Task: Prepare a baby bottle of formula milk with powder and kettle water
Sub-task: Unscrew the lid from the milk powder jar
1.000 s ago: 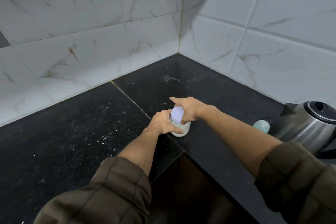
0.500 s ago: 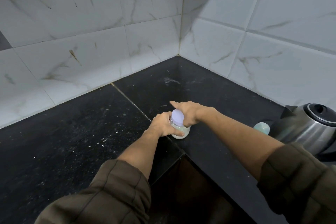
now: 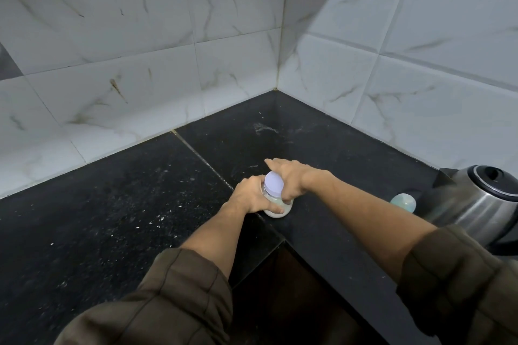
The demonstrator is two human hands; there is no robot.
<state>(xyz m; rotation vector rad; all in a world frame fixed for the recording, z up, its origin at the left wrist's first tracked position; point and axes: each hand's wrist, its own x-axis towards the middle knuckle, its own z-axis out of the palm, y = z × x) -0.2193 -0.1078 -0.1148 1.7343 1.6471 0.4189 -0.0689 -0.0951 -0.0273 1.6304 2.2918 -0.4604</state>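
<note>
A small clear jar of white powder [image 3: 276, 209] with a pale lilac lid [image 3: 273, 182] stands on the black stone counter [image 3: 112, 218], near the inner corner of its front edge. My left hand [image 3: 249, 194] grips the jar's body from the left. My right hand [image 3: 288, 179] grips the lid from the right, index finger stretched out beyond it. A steel kettle [image 3: 476, 202] with a black lid sits at the right edge. A pale teal rounded object [image 3: 403, 202] lies just left of the kettle; what it is cannot be told.
White marble-look tiled walls [image 3: 196, 36] meet in a corner behind the counter. The counter is L-shaped, with a dark gap [image 3: 294, 288] below its inner front edge between my arms. White specks are scattered on the left part.
Both hands stay on the jar and lid with little visible shift. The view has tipped slightly, so everything sits a little lower in the picture.
</note>
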